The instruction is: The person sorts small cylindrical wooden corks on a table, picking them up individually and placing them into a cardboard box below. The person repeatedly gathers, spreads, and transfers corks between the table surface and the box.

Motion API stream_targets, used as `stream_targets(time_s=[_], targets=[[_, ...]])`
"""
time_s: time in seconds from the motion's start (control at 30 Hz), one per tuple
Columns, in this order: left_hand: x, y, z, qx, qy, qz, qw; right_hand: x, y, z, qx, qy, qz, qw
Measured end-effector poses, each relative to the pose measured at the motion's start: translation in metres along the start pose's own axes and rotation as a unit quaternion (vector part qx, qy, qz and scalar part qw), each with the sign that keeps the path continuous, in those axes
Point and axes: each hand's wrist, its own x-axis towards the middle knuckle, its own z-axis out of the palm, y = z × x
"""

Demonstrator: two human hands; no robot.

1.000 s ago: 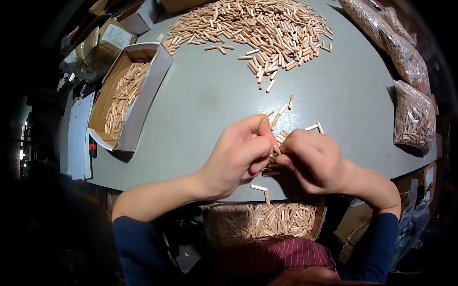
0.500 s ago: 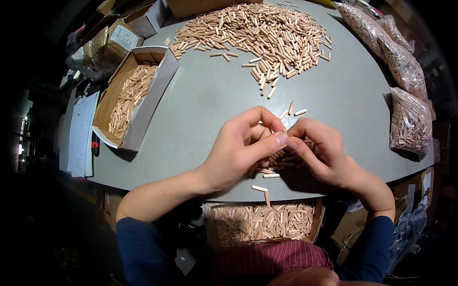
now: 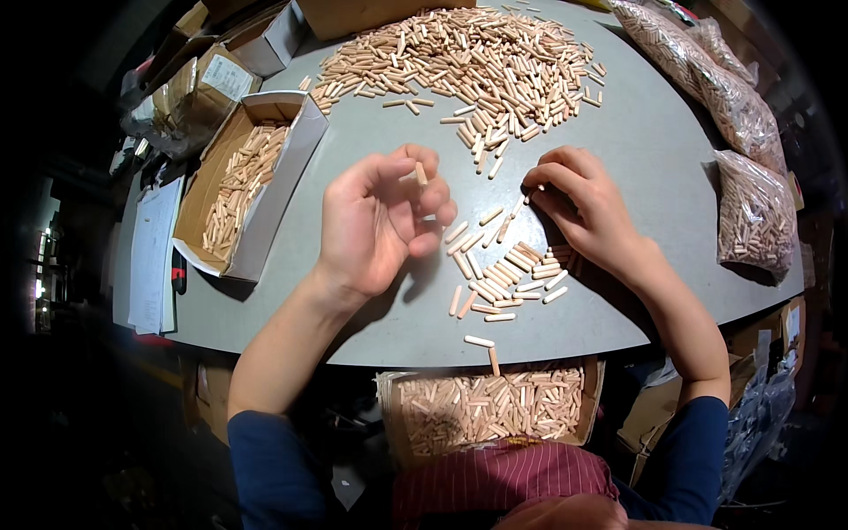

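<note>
Raised on the left, my left hand [image 3: 375, 221] pinches one wooden dowel [image 3: 421, 174] between thumb and index finger, its other fingers loosely curled. My right hand [image 3: 587, 208] rests low over the table with its fingertips drawn together. A pale tip shows at those fingertips, but what they hold is mostly hidden. Between and below the hands lies a loose group of wooden dowels [image 3: 500, 275], some side by side and others scattered. A much larger dowel heap [image 3: 468, 57] covers the far part of the grey table [image 3: 371, 327].
At the left stands an open cardboard box [image 3: 284, 181] partly filled with dowels, beside papers [image 3: 152, 265]. Clear plastic bags of dowels [image 3: 755, 216] line the right edge. Below the near edge is another dowel-filled box [image 3: 594, 397]. Two dowels [image 3: 480, 341] lie at that edge.
My hands were together over the small group and have parted. The left moved left and up with a dowel, palm now turned up; the right moved slightly away, uncovering the group.
</note>
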Motion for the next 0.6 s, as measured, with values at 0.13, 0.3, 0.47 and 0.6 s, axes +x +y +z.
stream_targets(time_s=[0.13, 0.3, 0.47, 0.6], targets=[[0.002, -0.002, -0.006, 0.018, -0.033, -0.013, 0.999, -0.001, 0.0, -0.003, -0.009, -0.022, 0.009, 1.0], [-0.001, -0.008, -0.003, 0.144, 0.01, 0.004, 0.99, 0.0, -0.011, -0.002, 0.071, 0.013, 0.033, 0.997], [-0.001, -0.02, 0.007, 0.337, 0.009, 0.021, 0.941, 0.001, -0.033, -0.009, 0.179, -0.001, 0.022, 0.984], [-0.001, -0.033, 0.011, 0.381, -0.027, 0.012, 0.924, -0.001, -0.04, -0.018, 0.252, -0.029, 0.056, 0.966]])
